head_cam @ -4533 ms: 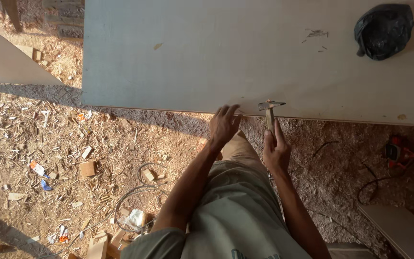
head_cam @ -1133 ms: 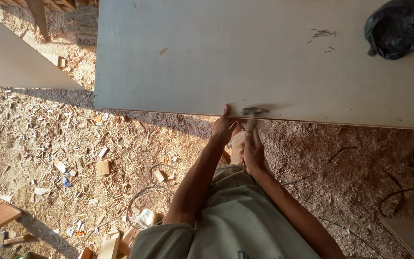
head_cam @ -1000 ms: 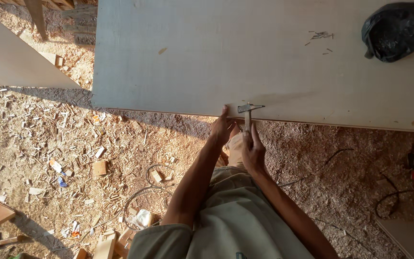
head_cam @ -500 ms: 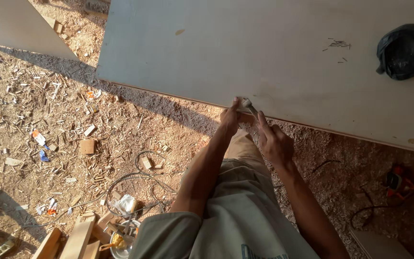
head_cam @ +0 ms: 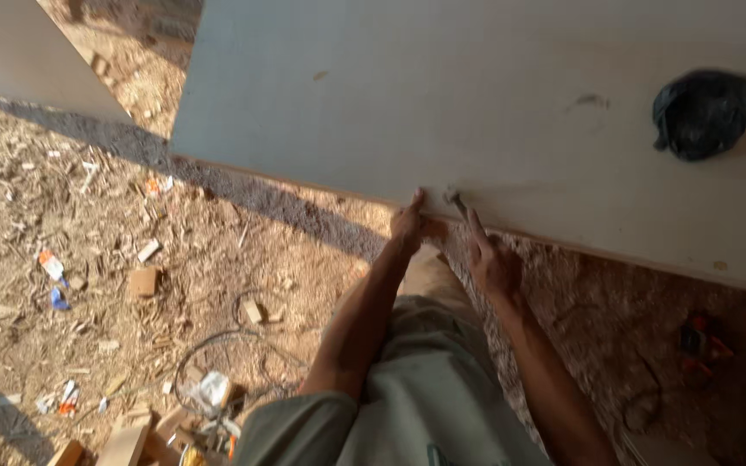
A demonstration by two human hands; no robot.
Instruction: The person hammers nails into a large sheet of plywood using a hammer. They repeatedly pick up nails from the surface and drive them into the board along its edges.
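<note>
A large pale board [head_cam: 442, 103] lies flat and fills the upper part of the view. My left hand [head_cam: 407, 226] is at its near edge, thumb up on the top face and fingers curled under the edge. Just to the right, my right hand [head_cam: 491, 263] grips the handle of a small hammer [head_cam: 458, 204], whose metal head rests against the board's edge beside my left thumb. Whether a nail sits between them is too small to tell. My grey-green shirt fills the bottom centre.
A crumpled black bag [head_cam: 701, 112] lies on the board at the right. A second pale board [head_cam: 19, 60] is at the upper left. The dirt ground holds wood scraps [head_cam: 142, 280], a looped cable [head_cam: 218, 354] and a red-black tool [head_cam: 701, 341].
The view has swung so the board now slants down to the right. My left hand went from spread to gripping the edge, and the hammer head has come down close to it.
</note>
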